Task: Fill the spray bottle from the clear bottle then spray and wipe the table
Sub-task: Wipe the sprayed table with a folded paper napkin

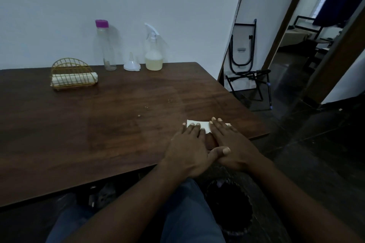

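- You're on the wiping step, by the look of it. Both your hands lie flat on the white cloth [204,126] near the table's [98,124] right edge, close to the front right corner.
- Grip: your left hand [187,144] and right hand [233,144] both have straight fingers pressing down on the cloth. Nothing's curled round it, so you're pressing, not grasping.
- The filling looks done. The spray bottle [153,53] stands along the back edge with pale yellowish liquid in its lower part. The clear bottle [106,45] to its left has its purple cap on and looks nearly empty. The little funnel [132,64] sits upside down between them.
- I can't tell from here whether the wood is wet, so no idea if you've sprayed this patch.
- There are a few crumbs [146,107] mid-table, left of and beyond the cloth. I'd guess the next move is to push the cloth that way, pressing evenly so it doesn't bunch up.
- A gold wire rack [73,73] holding a folded cloth sits toward the back left, well clear of your hands.
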Motion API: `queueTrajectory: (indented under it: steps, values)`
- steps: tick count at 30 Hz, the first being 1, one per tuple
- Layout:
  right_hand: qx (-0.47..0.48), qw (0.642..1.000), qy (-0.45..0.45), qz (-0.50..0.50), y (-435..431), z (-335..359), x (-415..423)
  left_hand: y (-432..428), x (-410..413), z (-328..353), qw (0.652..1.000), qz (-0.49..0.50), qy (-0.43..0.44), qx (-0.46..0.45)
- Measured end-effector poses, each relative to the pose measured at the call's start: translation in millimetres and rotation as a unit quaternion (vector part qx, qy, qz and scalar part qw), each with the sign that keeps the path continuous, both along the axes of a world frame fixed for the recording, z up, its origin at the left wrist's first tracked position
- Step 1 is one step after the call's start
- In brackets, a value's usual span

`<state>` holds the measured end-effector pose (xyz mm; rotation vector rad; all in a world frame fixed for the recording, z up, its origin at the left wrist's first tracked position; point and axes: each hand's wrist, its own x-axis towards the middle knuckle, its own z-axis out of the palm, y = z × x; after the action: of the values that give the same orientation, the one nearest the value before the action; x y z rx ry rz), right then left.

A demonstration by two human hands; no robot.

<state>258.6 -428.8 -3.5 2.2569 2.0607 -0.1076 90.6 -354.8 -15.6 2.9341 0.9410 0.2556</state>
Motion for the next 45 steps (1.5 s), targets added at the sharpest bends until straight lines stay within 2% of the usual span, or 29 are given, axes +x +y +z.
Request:
queueTrajectory:
  steps: [13, 25, 31, 36, 45]
  values:
    - [0.049, 0.997, 0.043, 0.029, 24.6, -8.7, -124.7, -0.3, -125.5, 3.0, 0.995, 0.094, -0.014, 0.020]
    - [0.077, 0.985, 0.099, 0.122, 65.1, -17.1, -254.2, 4.4, -252.1, 8.1, 0.973, 0.227, -0.017, 0.024]
    - [0.071, 0.983, 0.093, 0.143, 75.7, -18.9, -272.1, 2.8, -258.7, 9.2, 0.961, 0.269, -0.037, 0.050]
    - [0.080, 0.976, 0.103, 0.173, 76.0, -26.7, -268.0, 13.0, -252.6, 6.9, 0.974, 0.227, -0.019, -0.001]
    - [0.026, 0.980, 0.117, 0.162, 119.0, -13.5, -258.8, 54.8, -237.7, 17.8, 0.964, 0.259, -0.006, -0.062]
